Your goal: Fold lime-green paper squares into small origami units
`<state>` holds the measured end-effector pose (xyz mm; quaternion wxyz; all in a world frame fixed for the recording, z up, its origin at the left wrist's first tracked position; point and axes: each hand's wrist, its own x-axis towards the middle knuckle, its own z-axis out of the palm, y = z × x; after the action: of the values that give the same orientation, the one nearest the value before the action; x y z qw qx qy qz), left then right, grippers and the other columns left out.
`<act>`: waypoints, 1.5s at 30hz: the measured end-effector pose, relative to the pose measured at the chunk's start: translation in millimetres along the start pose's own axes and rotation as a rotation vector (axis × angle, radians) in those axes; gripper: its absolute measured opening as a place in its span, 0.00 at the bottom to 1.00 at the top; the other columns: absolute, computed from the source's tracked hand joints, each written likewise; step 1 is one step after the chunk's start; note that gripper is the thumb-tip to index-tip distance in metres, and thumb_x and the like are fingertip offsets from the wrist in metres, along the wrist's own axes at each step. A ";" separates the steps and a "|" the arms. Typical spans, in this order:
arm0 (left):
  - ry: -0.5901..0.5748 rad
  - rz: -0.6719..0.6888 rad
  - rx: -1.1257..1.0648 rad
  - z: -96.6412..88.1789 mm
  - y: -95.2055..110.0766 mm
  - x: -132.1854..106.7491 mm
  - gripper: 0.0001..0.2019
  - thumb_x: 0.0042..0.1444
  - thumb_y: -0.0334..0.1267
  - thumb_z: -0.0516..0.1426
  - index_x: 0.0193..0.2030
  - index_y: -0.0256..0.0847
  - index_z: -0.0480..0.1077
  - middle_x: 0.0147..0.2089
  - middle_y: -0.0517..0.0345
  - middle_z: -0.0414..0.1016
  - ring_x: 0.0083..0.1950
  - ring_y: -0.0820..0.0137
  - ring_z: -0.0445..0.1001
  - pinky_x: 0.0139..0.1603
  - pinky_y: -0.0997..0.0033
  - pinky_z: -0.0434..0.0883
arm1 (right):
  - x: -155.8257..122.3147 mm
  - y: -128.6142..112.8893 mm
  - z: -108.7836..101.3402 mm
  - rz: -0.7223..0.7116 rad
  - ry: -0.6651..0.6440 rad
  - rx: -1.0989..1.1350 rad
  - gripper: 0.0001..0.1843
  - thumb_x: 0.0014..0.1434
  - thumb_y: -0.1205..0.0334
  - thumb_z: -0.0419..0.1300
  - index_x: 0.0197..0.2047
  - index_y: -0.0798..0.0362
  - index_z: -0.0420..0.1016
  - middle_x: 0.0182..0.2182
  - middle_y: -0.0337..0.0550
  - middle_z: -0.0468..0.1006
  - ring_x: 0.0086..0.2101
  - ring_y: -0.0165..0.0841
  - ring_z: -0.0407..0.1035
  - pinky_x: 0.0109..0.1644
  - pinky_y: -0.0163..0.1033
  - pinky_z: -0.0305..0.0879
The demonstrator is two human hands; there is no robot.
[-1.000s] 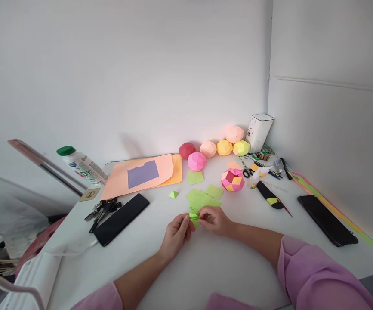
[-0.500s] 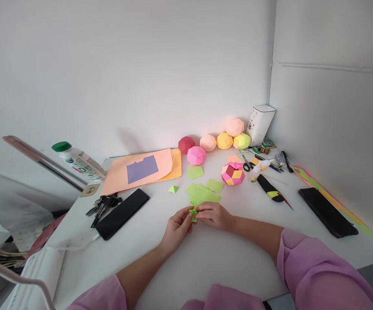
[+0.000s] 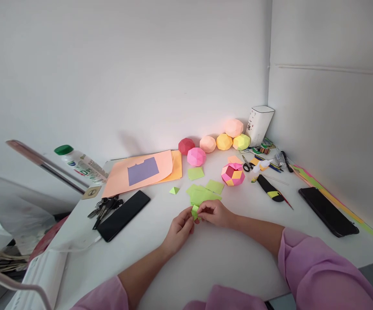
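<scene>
Both of my hands meet over the white table [image 3: 225, 262], pinching one small folded green paper piece [image 3: 195, 212]. My left hand [image 3: 179, 229] grips it from the left with fingers closed. From the right, my right hand [image 3: 217, 213] holds it with thumb and fingers curled. Just behind them lies a loose pile of green paper squares [image 3: 202, 193], with a tiny folded green triangle [image 3: 174, 190] to its left. A pink, red and yellow paper ball [image 3: 233, 174] sits behind the pile.
Several paper balls [image 3: 217, 142] line the back wall beside a white cup [image 3: 259, 125]. Orange sheets [image 3: 141, 172], keys [image 3: 104, 206], a black case [image 3: 123, 215] and a bottle [image 3: 81, 163] lie left. Scissors [image 3: 246, 165], a cutter [image 3: 270, 191] and a black phone [image 3: 328, 211] lie right.
The green piece has been turned upright between my fingertips and lifted slightly; both hands stay together at the same spot. The view shifted a little.
</scene>
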<state>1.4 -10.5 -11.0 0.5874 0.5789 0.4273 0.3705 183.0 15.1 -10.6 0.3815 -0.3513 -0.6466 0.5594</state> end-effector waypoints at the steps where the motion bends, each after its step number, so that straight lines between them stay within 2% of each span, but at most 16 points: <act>1: -0.001 0.005 0.013 0.0 0.1 -0.1 0.25 0.54 0.51 0.54 0.53 0.37 0.64 0.33 0.55 0.70 0.25 0.73 0.63 0.26 0.72 0.63 | -0.2 -0.3 0.1 0.032 0.000 0.025 0.14 0.52 0.53 0.62 0.32 0.57 0.70 0.24 0.38 0.72 0.24 0.27 0.66 0.27 0.34 0.62; 7: 0.027 0.021 0.022 2.4 -2.4 0.0 0.24 0.53 0.50 0.55 0.53 0.38 0.64 0.31 0.59 0.69 0.23 0.75 0.62 0.25 0.73 0.63 | -1.1 -3.2 -1.1 0.103 -0.007 0.123 0.15 0.51 0.54 0.63 0.34 0.54 0.61 0.25 0.35 0.71 0.26 0.27 0.67 0.28 0.33 0.63; 11: 0.062 0.033 0.005 3.0 -2.8 -0.4 0.24 0.54 0.48 0.54 0.55 0.40 0.60 0.26 0.65 0.63 0.23 0.76 0.62 0.25 0.73 0.62 | -0.3 -3.1 -0.5 0.080 -0.006 0.057 0.15 0.50 0.60 0.62 0.39 0.53 0.62 0.29 0.36 0.69 0.28 0.26 0.66 0.27 0.31 0.63; 15: 0.066 0.096 0.082 2.7 -7.4 -1.2 0.22 0.57 0.44 0.52 0.58 0.42 0.57 0.24 0.69 0.55 0.22 0.76 0.61 0.25 0.74 0.62 | 1.3 2.3 2.9 -0.014 -0.024 -0.135 0.06 0.50 0.65 0.60 0.32 0.55 0.65 0.28 0.37 0.69 0.25 0.26 0.63 0.27 0.32 0.60; 20: 0.064 0.232 0.286 3.0 -13.2 -3.2 0.19 0.58 0.39 0.51 0.57 0.41 0.60 0.24 0.67 0.58 0.23 0.76 0.59 0.25 0.75 0.60 | 1.2 8.6 6.6 -0.097 -0.007 -0.281 0.04 0.45 0.70 0.58 0.26 0.55 0.65 0.25 0.36 0.66 0.24 0.25 0.58 0.26 0.31 0.56; 23: 0.056 0.278 0.326 3.7 -11.8 -4.6 0.18 0.58 0.38 0.51 0.55 0.41 0.63 0.24 0.66 0.59 0.24 0.76 0.57 0.25 0.75 0.59 | 1.0 7.9 7.1 -0.129 -0.021 -0.310 0.06 0.42 0.72 0.56 0.23 0.55 0.62 0.24 0.35 0.64 0.24 0.25 0.56 0.25 0.30 0.54; 29: 0.109 0.240 0.235 3.2 -7.9 -5.1 0.17 0.56 0.39 0.53 0.52 0.42 0.65 0.24 0.67 0.53 0.25 0.76 0.58 0.28 0.75 0.62 | 1.9 2.3 4.8 -0.073 -0.034 -0.196 0.04 0.44 0.73 0.55 0.26 0.56 0.65 0.22 0.34 0.61 0.22 0.23 0.55 0.23 0.29 0.52; 35: 0.111 0.141 0.109 4.3 -5.7 -4.9 0.17 0.57 0.41 0.53 0.52 0.41 0.64 0.25 0.65 0.58 0.28 0.74 0.62 0.34 0.71 0.66 | -0.5 1.5 4.4 -0.059 -0.061 -0.154 0.04 0.45 0.73 0.54 0.25 0.56 0.63 0.23 0.34 0.62 0.22 0.23 0.55 0.23 0.29 0.52; 40: 0.125 0.158 0.179 3.0 -2.4 -6.7 0.15 0.57 0.41 0.52 0.49 0.40 0.66 0.25 0.66 0.58 0.25 0.74 0.59 0.29 0.74 0.62 | -1.0 -0.8 2.1 -0.042 -0.062 -0.139 0.04 0.46 0.72 0.54 0.26 0.55 0.62 0.23 0.34 0.62 0.22 0.24 0.56 0.24 0.30 0.52; 45: 0.106 0.226 0.240 2.5 -3.6 -7.5 0.14 0.57 0.37 0.51 0.50 0.40 0.65 0.24 0.68 0.53 0.24 0.76 0.54 0.26 0.76 0.57 | -1.1 -3.8 -2.4 -0.006 -0.105 -0.018 0.03 0.54 0.64 0.53 0.32 0.54 0.62 0.23 0.35 0.64 0.22 0.24 0.58 0.25 0.31 0.55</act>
<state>0.8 -18.5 -14.1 0.4453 0.6690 0.4311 0.4103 185.5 14.7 -6.8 0.3454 -0.3228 -0.6720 0.5700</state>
